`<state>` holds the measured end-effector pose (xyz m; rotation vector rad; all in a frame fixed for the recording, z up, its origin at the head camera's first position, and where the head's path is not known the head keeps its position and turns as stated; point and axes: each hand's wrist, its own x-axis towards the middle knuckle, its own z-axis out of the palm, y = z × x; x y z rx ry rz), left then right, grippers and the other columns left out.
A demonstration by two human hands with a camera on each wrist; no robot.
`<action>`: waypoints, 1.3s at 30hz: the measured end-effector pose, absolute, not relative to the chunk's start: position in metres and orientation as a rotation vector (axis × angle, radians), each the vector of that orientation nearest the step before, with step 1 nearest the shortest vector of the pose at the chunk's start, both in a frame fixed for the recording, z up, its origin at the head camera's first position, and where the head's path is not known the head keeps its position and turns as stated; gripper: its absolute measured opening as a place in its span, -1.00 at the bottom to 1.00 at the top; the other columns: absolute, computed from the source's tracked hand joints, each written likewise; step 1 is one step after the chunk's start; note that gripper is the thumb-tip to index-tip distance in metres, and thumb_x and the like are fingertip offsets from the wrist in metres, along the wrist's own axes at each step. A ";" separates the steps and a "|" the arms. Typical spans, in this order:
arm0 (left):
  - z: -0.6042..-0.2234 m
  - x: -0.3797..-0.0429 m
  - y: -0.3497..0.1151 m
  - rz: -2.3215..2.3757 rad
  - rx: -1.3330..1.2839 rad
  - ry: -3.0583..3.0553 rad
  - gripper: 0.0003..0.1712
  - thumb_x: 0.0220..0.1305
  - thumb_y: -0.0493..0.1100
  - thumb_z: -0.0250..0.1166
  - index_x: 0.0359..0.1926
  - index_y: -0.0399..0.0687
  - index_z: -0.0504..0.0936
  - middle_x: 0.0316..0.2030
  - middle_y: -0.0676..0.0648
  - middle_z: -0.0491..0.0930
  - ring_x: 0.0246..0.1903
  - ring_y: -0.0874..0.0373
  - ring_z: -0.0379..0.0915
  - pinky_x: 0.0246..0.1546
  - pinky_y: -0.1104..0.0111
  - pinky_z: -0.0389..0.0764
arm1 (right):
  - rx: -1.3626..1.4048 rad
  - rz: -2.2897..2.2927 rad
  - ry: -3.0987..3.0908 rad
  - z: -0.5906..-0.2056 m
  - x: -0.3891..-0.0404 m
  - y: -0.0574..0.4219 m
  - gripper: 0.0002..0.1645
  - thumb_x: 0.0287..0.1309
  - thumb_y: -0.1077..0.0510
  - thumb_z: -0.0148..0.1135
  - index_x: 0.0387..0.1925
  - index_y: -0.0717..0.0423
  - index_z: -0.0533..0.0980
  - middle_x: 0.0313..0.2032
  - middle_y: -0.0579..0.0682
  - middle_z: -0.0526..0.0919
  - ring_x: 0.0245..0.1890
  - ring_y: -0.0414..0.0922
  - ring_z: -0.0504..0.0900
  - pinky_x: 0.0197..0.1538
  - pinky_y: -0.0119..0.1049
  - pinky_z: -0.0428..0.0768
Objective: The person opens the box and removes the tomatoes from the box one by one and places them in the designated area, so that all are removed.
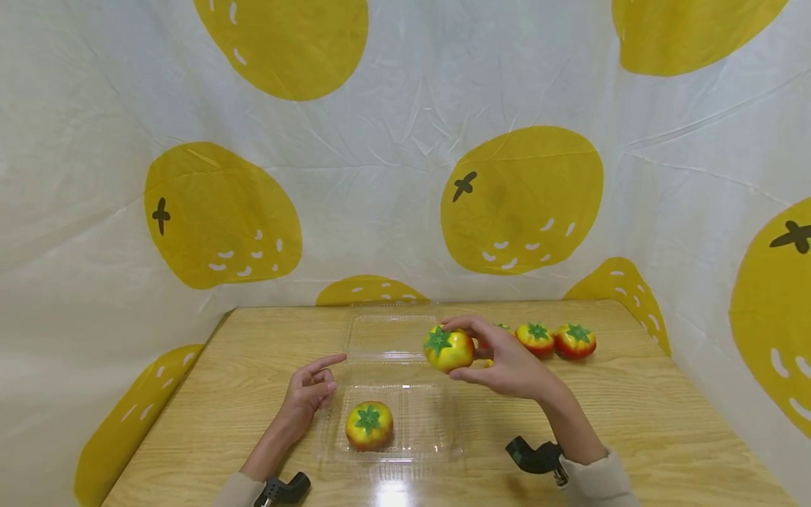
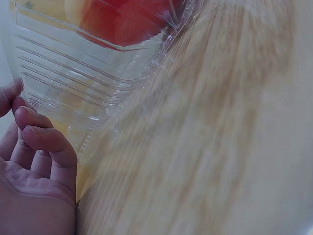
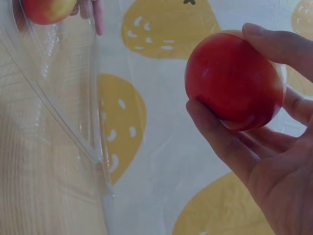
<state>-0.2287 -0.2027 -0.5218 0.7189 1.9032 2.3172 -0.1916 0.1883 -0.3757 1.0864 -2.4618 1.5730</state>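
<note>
My right hand [image 1: 510, 362] grips a toy tomato [image 1: 451, 353], yellow on top with a green star-shaped leaf and red underneath. It is held in the air above the right side of a clear plastic clamshell box [image 1: 426, 440], whose lid [image 1: 380, 331] is folded back away from me. Inside the box's base, toward the left, sits another tomato [image 1: 369, 424]. My left hand [image 1: 303, 403] is at the box's left side, index finger extended toward the hinge and the other fingers loosely bent. In the left wrist view, its fingertips [image 2: 36, 132] are right at the box's corner.
Behind my right hand, several more tomatoes [image 1: 575, 342] stand in a row on the wooden table [image 1: 633, 422], partly hidden by the hand. A white curtain [image 1: 380, 211] printed with yellow fruit hangs along the table's back and sides.
</note>
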 end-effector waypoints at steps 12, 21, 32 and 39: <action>-0.521 -0.226 -0.202 2.314 0.764 1.900 -0.39 0.32 -0.50 0.06 0.38 -0.64 0.29 -0.51 0.10 0.48 -0.63 -0.03 0.03 -0.65 0.14 0.06 | 1.102 1.551 -2.459 -0.377 -0.194 0.195 -0.29 0.12 0.22 0.53 0.30 0.03 0.46 0.32 0.17 0.50 0.16 -0.05 0.62 0.10 -0.27 0.72; -0.522 -0.227 -0.203 2.312 0.756 1.899 -0.39 0.32 -0.50 0.06 0.39 -0.62 0.30 -0.51 0.11 0.49 -0.63 0.02 0.07 -0.65 0.15 0.08 | 1.068 1.520 -2.442 -0.377 -0.196 0.207 -0.28 0.10 0.24 0.54 0.29 0.04 0.47 0.29 0.16 0.52 0.13 -0.21 0.61 0.08 -0.32 0.72; -0.519 -0.227 -0.202 2.319 0.727 1.908 -0.39 0.31 -0.51 0.06 0.38 -0.64 0.29 -0.52 0.10 0.47 -0.64 0.09 0.10 -0.66 0.19 0.08 | 1.034 1.539 -2.454 -0.370 -0.195 0.220 -0.28 0.13 0.26 0.51 0.31 0.08 0.44 0.32 0.21 0.49 0.11 -0.20 0.63 0.07 -0.37 0.71; -0.519 -0.226 -0.201 2.309 0.723 1.926 -0.39 0.31 -0.50 0.06 0.38 -0.65 0.29 -0.52 0.10 0.47 -0.65 0.21 0.19 -0.68 0.19 0.08 | 1.054 1.566 -2.455 -0.370 -0.195 0.225 -0.30 0.14 0.28 0.49 0.30 0.10 0.43 0.32 0.22 0.46 0.10 -0.19 0.63 0.08 -0.39 0.70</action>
